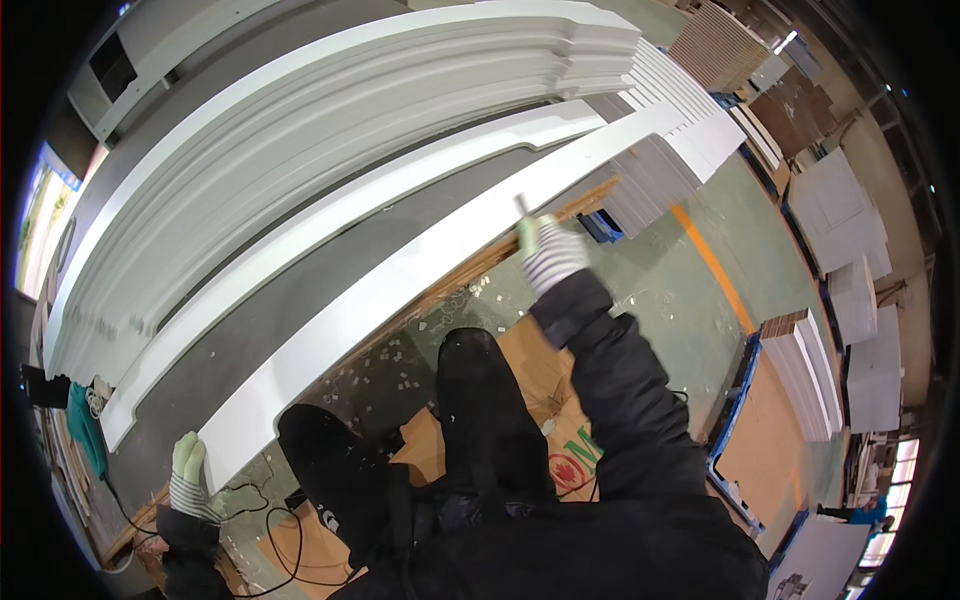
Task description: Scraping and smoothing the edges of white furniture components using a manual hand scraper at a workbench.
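A long white board [370,295] with a shaped edge lies across the workbench in front of me, bowed by the lens. My left hand [187,475], in a striped glove with pale green fingers, is closed on the board's near left end. By the board's near edge, right of centre, my right hand [552,255] in a matching glove is closed round a small grey blade-like tool [521,205], its tip over the white surface. Motion blur and the fingers hide the tool's exact kind. Just beyond lies a second white board [340,235] with a notched edge.
A long stack of white boards [330,105] fills the bench's far side. More panels [650,185] stand stacked past its right end. Cardboard [530,370] and white scraps lie around my legs; a black cable [298,545] loops at lower left. Another pallet stack [805,375] is at right.
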A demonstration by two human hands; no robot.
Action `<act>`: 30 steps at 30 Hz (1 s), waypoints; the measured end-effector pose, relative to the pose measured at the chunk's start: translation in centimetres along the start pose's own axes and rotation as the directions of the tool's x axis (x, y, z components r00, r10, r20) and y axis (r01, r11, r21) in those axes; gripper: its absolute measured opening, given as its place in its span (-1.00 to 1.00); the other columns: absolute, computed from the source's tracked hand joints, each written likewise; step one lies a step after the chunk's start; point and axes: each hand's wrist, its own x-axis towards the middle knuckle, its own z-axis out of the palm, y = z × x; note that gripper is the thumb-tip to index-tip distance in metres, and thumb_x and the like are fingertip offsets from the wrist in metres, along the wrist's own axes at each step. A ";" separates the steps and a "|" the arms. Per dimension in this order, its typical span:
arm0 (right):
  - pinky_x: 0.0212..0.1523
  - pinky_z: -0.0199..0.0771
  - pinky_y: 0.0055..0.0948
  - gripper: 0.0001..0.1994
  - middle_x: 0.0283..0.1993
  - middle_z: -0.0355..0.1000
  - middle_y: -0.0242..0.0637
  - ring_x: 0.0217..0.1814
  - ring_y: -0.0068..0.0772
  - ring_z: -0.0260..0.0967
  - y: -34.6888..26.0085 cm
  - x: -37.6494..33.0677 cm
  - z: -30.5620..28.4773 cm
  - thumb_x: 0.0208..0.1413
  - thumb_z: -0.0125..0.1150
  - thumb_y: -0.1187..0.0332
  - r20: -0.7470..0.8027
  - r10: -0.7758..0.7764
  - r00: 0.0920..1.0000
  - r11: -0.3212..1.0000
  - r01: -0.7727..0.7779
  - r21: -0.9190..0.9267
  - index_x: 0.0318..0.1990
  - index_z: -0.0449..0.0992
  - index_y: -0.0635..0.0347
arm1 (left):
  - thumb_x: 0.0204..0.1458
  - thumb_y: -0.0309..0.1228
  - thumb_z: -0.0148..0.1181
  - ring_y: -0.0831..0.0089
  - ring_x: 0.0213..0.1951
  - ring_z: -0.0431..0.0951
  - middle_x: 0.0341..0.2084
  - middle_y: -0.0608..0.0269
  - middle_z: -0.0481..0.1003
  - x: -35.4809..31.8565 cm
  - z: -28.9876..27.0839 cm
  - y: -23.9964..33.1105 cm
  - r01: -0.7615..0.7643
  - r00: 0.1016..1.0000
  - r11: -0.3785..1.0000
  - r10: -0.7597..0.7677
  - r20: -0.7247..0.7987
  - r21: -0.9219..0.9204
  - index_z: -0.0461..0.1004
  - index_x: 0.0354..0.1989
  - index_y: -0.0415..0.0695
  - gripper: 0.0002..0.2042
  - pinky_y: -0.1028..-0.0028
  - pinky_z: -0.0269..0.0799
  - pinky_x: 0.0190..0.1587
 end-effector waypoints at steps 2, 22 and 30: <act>-0.48 0.40 -0.03 -0.55 -0.55 0.44 0.06 -0.48 0.14 0.44 3.1 2.8 -0.9 0.30 -0.14 0.00 -0.027 0.107 0.994 0.994 -0.107 -0.017 -0.35 0.44 0.22 | -0.10 -0.41 0.25 -0.10 0.24 0.24 0.23 -0.16 0.20 -1.0 -0.1 -0.7 0.006 0.999 0.997 -0.004 -0.036 0.071 0.25 0.18 -0.27 -0.40 0.10 0.17 0.27; -0.42 0.40 -0.26 -0.67 -0.51 0.46 -0.03 -0.47 -0.04 0.43 -13.9 -14.0 3.0 0.30 -0.04 0.19 0.441 -0.435 0.786 0.524 -0.178 0.833 -0.30 0.50 0.28 | -0.40 -0.35 0.52 -0.20 0.20 0.24 0.16 -0.30 0.24 12.2 3.0 8.2 0.074 0.997 0.988 -0.074 0.008 -0.135 0.34 0.11 -0.27 -0.23 0.11 0.22 0.22; -0.65 0.22 -0.56 -0.63 -0.65 0.31 -0.43 -0.68 -0.63 0.23 -13.9 -15.9 0.3 0.34 -0.11 0.06 0.420 -0.240 0.875 0.565 -0.226 0.794 -0.23 0.44 0.20 | 0.04 -0.14 0.22 -0.12 0.29 0.17 0.19 -0.20 0.28 16.3 2.9 9.0 0.028 0.986 0.971 0.013 0.167 -0.239 0.36 0.14 -0.28 -0.43 0.14 0.09 0.31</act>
